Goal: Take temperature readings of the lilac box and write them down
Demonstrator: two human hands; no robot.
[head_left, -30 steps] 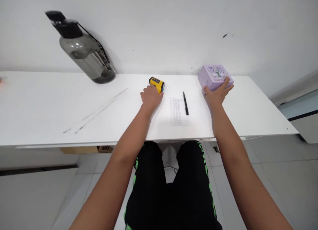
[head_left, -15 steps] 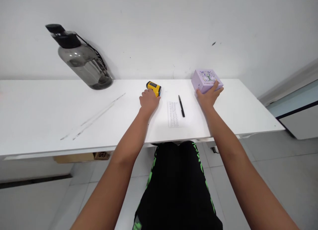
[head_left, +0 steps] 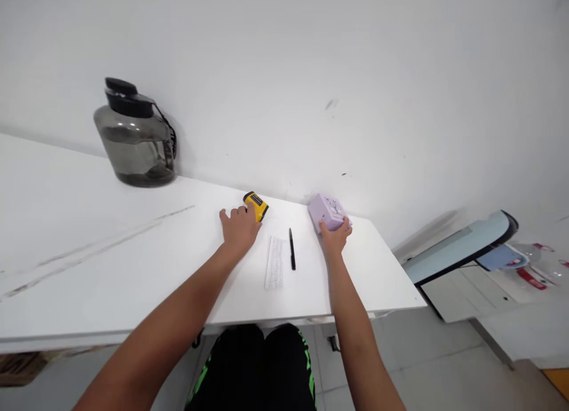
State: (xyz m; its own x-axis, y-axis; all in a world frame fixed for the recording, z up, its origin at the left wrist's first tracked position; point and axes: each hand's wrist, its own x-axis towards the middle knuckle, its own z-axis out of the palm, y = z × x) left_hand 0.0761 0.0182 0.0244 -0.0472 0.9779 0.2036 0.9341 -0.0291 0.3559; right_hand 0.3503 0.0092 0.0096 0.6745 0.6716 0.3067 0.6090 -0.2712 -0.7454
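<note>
My left hand (head_left: pixel 240 227) rests at the near side of a small yellow-and-black device (head_left: pixel 257 204), its fingers spread and the tips of one or two touching it. What kind of device it is I cannot tell. A lilac box (head_left: pixel 318 210) with a tree picture on top stands by the wall, tilted in view. My right hand (head_left: pixel 334 239) grips its near end, thumb on the left side and fingers on the right. Between the hands lie a black pen (head_left: pixel 292 249) and a sheet of paper (head_left: pixel 275 263) covered with small writing.
A large dark translucent water bottle (head_left: pixel 137 153) with a black lid stands against the wall at the left. The white table (head_left: pixel 133 263) ends at the right. Past that end are a white-and-pale-blue panel (head_left: pixel 457 251) and clear plastic items (head_left: pixel 544 263).
The view has swung right and tilted, bringing more floor and clutter in at the right. My left hand's fingers have spread from around the yellow device. The right hand stays on the box.
</note>
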